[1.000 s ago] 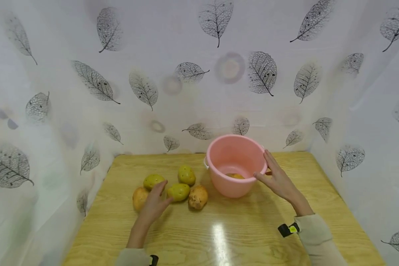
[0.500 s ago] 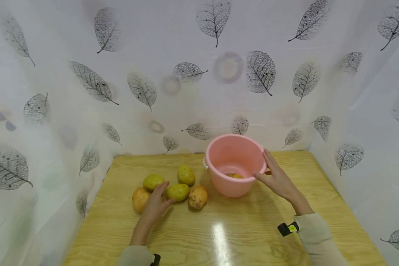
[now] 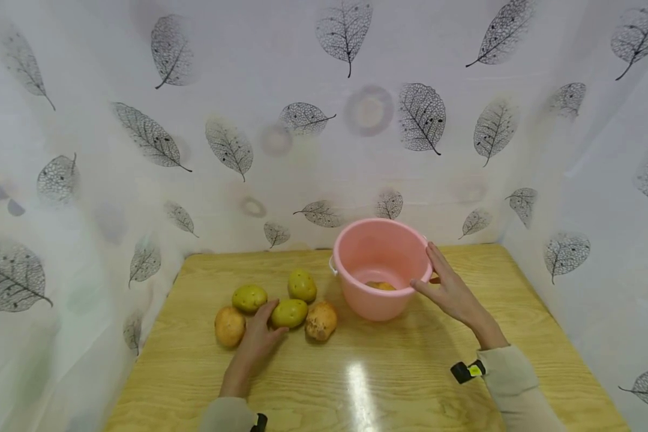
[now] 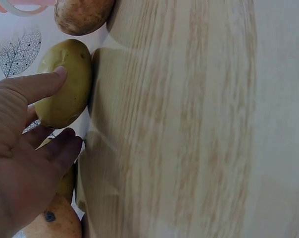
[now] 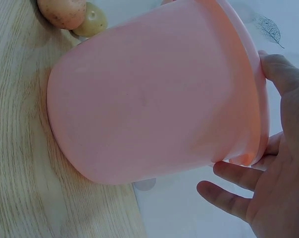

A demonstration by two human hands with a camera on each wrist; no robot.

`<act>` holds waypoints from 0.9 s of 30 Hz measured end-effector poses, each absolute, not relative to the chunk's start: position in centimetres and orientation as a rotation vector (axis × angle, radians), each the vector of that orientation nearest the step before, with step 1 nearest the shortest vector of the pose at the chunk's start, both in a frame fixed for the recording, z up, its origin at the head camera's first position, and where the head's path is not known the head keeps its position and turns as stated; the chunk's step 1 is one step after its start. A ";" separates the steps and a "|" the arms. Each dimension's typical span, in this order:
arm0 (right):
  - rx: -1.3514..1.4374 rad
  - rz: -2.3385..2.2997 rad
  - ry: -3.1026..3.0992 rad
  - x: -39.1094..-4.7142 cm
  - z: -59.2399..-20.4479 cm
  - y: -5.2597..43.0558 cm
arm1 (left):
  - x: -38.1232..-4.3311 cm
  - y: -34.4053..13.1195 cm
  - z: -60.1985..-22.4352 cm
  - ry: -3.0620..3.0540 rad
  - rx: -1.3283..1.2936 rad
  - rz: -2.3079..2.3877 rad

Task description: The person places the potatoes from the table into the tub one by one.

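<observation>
"What are your hands doing?"

"My right hand point(image 3: 456, 300) is holding the pink bucket point(image 3: 375, 309) by its rim, thumb lying over the near edge. My left hand point(image 3: 258, 339) is spreading loosely around the left end of the near green potato point(image 3: 290, 313), which is lying on the wooden table point(image 3: 410, 384) beside a scarred tan potato point(image 3: 321, 321)."

"Are you gripping that green one?"

"My fingers aren't curling tight. The left wrist view is showing my thumb crossing the potato's face and two fingertips lying just past its end; I can't tell how firmly I'm touching it."

"What is the head view giving you?"

"I'm looking down into the bucket, where a yellow-brown thing point(image 3: 381, 285) is lying at the bottom. The right wrist view is showing only the outer wall, but there I'm seeing two fingers stretching out below the rim, mostly hidden from above."

"And around your left hand?"

"A rear green potato point(image 3: 302, 285) and a left green potato point(image 3: 249, 298) are resting behind it, and a left tan potato point(image 3: 229, 327) is sitting nearby. The left wrist view is revealing a dark spot on that tan one."
</observation>
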State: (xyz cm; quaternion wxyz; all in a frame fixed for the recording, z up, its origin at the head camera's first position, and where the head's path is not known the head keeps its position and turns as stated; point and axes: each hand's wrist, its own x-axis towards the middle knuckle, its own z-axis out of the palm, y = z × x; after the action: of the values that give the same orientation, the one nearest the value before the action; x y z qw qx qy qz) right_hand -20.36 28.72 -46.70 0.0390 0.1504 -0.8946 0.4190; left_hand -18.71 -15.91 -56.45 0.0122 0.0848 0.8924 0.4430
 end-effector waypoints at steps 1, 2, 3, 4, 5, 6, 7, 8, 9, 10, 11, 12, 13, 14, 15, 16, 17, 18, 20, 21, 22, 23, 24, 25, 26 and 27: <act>0.463 1.285 -2.742 -20.4 -46.7 28.7 | -18.7 -15.9 -56.6 2.789 0.267 1.380; 0.464 1.286 -2.742 -20.4 -46.7 28.7 | -18.7 -15.9 -56.7 2.788 0.261 1.387; 0.465 1.288 -2.741 -20.4 -46.6 28.7 | -18.7 -15.8 -56.8 2.793 0.261 1.388; 0.466 1.288 -2.740 -20.4 -46.6 28.8 | -18.7 -15.8 -56.9 2.788 0.250 1.399; 0.467 1.291 -2.740 -20.4 -46.6 28.8 | -18.7 -15.8 -57.0 2.787 0.243 1.406; 0.467 1.294 -2.739 -20.4 -46.6 28.8 | -18.7 -15.8 -57.1 2.784 0.231 1.408; 0.468 1.297 -2.738 -20.4 -46.6 28.8 | -18.7 -15.8 -57.2 2.776 0.213 1.416; 0.467 1.299 -2.739 -20.4 -46.6 28.8 | -18.7 -15.7 -57.3 2.768 0.193 1.419; 0.467 1.299 -2.740 -20.4 -46.6 28.8 | -18.7 -15.7 -57.4 2.769 0.185 1.415; 0.467 1.299 -2.741 -20.4 -46.7 28.8 | -18.7 -15.7 -57.5 2.765 0.174 1.422; 0.467 1.299 -2.743 -20.4 -46.7 28.8 | -18.7 -15.6 -57.6 2.762 0.167 1.424; 0.468 1.300 -2.743 -20.5 -46.7 28.9 | -18.7 -15.6 -57.7 2.757 0.158 1.430; 0.468 1.299 -2.745 -20.4 -46.7 28.9 | -18.7 -15.6 -57.7 2.754 0.155 1.437; 0.468 1.299 -2.746 -20.4 -46.7 28.9 | -18.7 -15.6 -57.8 2.760 0.161 1.438; 0.468 1.299 -2.746 -20.4 -46.7 28.9 | -18.7 -15.6 -57.9 2.766 0.167 1.439; 0.468 1.299 -2.745 -20.4 -46.7 28.9 | -18.8 -15.6 -58.0 2.764 0.161 1.445; 0.468 1.300 -2.745 -20.4 -46.7 28.9 | -18.8 -15.6 -58.1 2.770 0.166 1.448; 0.468 1.301 -2.743 -20.3 -46.7 28.9 | -18.8 -15.6 -58.1 2.776 0.170 1.447; 0.467 1.297 -2.741 -20.3 -46.7 28.9 | -18.9 -15.6 -58.2 2.785 0.172 1.446; 0.466 1.296 -2.739 -20.4 -46.7 28.9 | -18.9 -15.5 -58.2 2.786 0.170 1.447; 0.467 1.295 -2.738 -20.4 -46.7 28.9 | -18.9 -15.5 -58.2 2.783 0.166 1.449; 0.468 1.296 -2.737 -20.4 -46.7 28.9 | -18.9 -15.5 -58.2 2.781 0.163 1.452; 0.469 1.295 -2.735 -20.4 -46.8 28.9 | -18.9 -15.4 -58.2 2.778 0.158 1.451; 0.470 1.293 -2.735 -20.4 -46.8 28.9 | -18.9 -15.4 -58.1 2.777 0.156 1.455; 0.470 1.293 -2.735 -20.4 -46.8 28.9 | -18.9 -15.4 -58.1 2.776 0.155 1.458; 0.471 1.295 -2.734 -20.4 -46.8 29.0 | -18.9 -15.4 -58.1 2.775 0.152 1.457</act>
State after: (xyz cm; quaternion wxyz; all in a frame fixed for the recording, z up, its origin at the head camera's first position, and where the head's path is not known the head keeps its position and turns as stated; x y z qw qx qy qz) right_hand -20.43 28.95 -46.79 0.0399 0.1537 -0.8922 0.4227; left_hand -18.91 -15.36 -58.08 0.0019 0.0483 0.8844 0.4642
